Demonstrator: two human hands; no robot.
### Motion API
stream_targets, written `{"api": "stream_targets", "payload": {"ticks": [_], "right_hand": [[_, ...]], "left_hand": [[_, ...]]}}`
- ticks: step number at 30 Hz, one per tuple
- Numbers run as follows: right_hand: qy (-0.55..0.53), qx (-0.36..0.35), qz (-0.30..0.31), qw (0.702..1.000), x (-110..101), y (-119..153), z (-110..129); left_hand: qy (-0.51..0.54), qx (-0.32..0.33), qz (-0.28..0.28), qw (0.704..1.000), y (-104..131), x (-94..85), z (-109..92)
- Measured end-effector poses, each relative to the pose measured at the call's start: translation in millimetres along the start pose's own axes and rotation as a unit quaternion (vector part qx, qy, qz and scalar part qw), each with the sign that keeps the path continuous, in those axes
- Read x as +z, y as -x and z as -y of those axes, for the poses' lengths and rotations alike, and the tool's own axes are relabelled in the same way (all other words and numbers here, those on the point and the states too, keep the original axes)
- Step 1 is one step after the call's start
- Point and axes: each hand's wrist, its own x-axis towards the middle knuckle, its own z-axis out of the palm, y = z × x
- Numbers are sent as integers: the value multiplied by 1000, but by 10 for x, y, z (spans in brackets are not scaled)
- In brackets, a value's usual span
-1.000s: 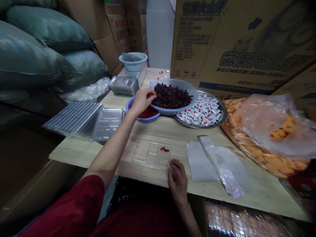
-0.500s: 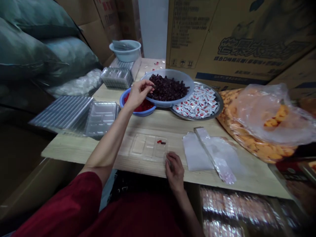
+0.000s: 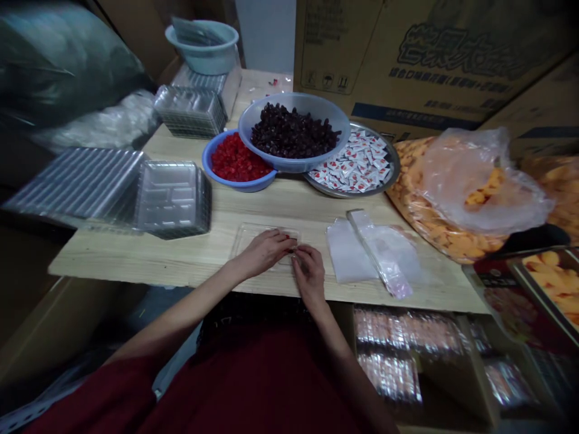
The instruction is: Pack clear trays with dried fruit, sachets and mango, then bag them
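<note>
Carton (image 3: 377,42) behind shows bold Chinese characters (image 3: 447,51), finer print (image 3: 452,81) blurred. Your tray (image 3: 246,235) sits on the surface (image 3: 181,259), left hand (image 3: 266,248) over it, right hand (image 3: 310,268) at its right edge, both curled; whether they grip anything, I cannot tell.

clear plastic tray (image 3: 244,234) | flat on tabletop (image 3: 271,205) | red bit (image 3: 287,237) toward right
</note>
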Motion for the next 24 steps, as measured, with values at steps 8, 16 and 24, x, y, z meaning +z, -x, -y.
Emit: {"api": "stream_targets", "payload": {"ticks": [8,16,24], "right_hand": [[41,-37,27,998,-1,-22,-32],[63,-81,75,992,4,31,-76],[35,-51,58,996,-18,8,-35]], "left_hand": [[52,-35,-28,998,40,-79,72],[-67,-289,-273,915,-431,-1036,1145],[-39,-379,-78,921,-786,-1196,1890]]}}
